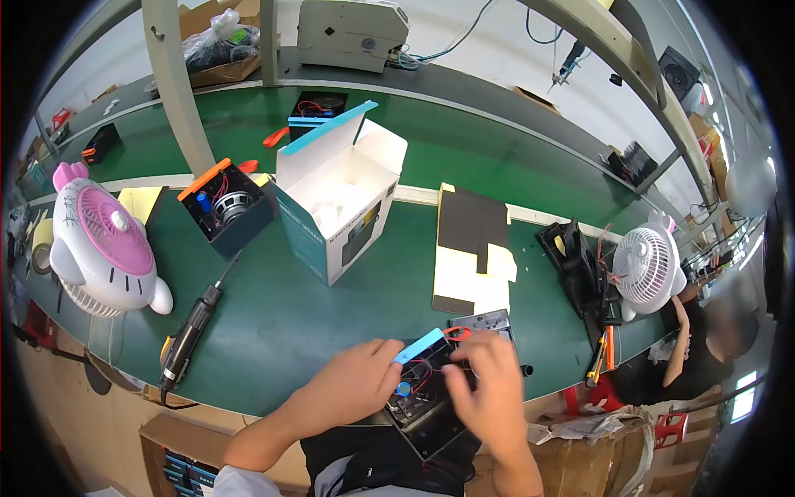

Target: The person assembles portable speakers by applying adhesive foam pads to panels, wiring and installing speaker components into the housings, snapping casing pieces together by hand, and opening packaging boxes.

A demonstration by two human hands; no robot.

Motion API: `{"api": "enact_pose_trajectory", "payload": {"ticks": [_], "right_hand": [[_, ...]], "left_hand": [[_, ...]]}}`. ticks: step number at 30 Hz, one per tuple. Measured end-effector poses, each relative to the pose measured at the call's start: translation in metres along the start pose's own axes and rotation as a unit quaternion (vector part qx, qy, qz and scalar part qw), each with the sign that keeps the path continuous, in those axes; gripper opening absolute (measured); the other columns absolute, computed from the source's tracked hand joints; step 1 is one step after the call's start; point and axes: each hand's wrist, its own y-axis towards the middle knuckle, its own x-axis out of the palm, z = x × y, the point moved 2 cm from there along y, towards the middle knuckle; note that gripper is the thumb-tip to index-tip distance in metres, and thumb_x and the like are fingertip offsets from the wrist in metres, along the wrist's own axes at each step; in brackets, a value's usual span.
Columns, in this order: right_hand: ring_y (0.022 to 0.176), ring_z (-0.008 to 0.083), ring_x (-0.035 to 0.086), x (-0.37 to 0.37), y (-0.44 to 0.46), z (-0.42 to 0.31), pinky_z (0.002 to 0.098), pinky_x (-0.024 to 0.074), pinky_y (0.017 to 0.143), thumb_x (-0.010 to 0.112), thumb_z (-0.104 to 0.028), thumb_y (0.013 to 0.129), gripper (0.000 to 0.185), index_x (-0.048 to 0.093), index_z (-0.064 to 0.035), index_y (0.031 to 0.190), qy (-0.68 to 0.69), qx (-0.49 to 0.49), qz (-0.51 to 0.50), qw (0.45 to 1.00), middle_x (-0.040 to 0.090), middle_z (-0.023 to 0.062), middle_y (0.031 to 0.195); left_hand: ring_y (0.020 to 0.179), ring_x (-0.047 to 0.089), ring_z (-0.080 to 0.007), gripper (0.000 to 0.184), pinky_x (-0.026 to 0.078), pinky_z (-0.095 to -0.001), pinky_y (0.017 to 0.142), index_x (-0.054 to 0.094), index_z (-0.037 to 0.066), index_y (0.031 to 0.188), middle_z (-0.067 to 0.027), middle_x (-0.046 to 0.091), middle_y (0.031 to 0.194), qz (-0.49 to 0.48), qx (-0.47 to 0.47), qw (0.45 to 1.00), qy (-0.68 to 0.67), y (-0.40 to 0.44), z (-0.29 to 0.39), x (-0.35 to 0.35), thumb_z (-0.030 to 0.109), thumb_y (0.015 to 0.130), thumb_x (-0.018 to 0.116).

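An opened black speaker housing [425,431] with a light-blue edge strip sits at the table's front edge, tilted near my lap. Red wires and a blue capacitor [403,388] show inside it. My left hand [354,378] grips the housing by its blue strip, fingers closed. My right hand [490,389] is over the right side of the housing, fingers curled and thumb bent toward the wires; whatever is between the fingertips is hidden. Behind my right hand lies a dark grey panel [482,321], partly covered. A red strap loop [457,334] shows near the strip.
An electric screwdriver [192,334] lies at left. An open white-and-teal carton [337,207] stands mid-table beside an orange-edged speaker box [225,207]. Fans, one pink-and-white [106,228] and one white [648,267], flank the bench. Cutters [596,362] lie right; another person [691,352] sits beyond.
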Motion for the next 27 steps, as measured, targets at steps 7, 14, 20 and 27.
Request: {"api": "enact_pose_trajectory", "payload": {"ticks": [7, 14, 20, 27], "right_hand": [[0.097, 0.0331, 0.065, -0.039, -0.05, 0.081, 0.0388, 0.0515, 0.085, 0.076, -0.005, 0.079, 0.034, 0.066, 0.0012, 0.111, 0.017, 0.156, 0.015, 0.987, 0.067, 0.0172, 0.107], [0.077, 0.0295, 0.067, -0.037, -0.065, 0.088, 0.0347, 0.0528, 0.072, 0.068, 0.008, 0.08, 0.012, 0.069, 0.0016, 0.09, 0.077, 0.116, 0.146, 0.979, 0.07, 0.0143, 0.086], [0.08, 0.03, 0.068, -0.058, -0.052, 0.069, 0.0346, 0.0542, 0.072, 0.068, 0.012, 0.077, 0.014, 0.067, 0.0004, 0.086, 0.064, 0.047, 0.192, 0.978, 0.069, 0.0137, 0.087], [0.086, 0.0325, 0.069, -0.074, -0.038, 0.04, 0.0387, 0.0565, 0.075, 0.073, 0.011, 0.071, 0.022, 0.067, -0.0013, 0.087, 0.044, -0.049, 0.178, 0.982, 0.068, 0.0123, 0.091]], "left_hand": [[0.087, 0.064, -0.0435, 0.026, 0.052, -0.0494, 0.079, 0.057, 0.004, 0.12, -0.0213, 0.066, 0.1, 0.009, -0.01, 0.999, -0.051, 0.002, 0.013, -0.011, 0.017, 0.098, 0.057], [0.085, 0.069, -0.0342, 0.025, 0.057, -0.0427, 0.076, 0.071, 0.011, 0.114, -0.0137, 0.069, 0.105, 0.028, 0.121, 0.989, 0.076, 0.02, 0.026, -0.009, 0.017, 0.09, 0.071], [0.085, 0.071, -0.0297, 0.021, 0.058, -0.0382, 0.076, 0.078, 0.013, 0.105, -0.0104, 0.071, 0.108, -0.022, 0.088, 0.986, 0.141, 0.03, 0.034, -0.01, 0.017, 0.084, 0.077], [0.094, 0.069, -0.0273, 0.011, 0.058, -0.0411, 0.072, 0.072, 0.009, 0.094, -0.0058, 0.068, 0.112, 0.032, 0.221, 0.96, 0.171, 0.034, 0.037, -0.008, 0.009, 0.083, 0.072]]}}
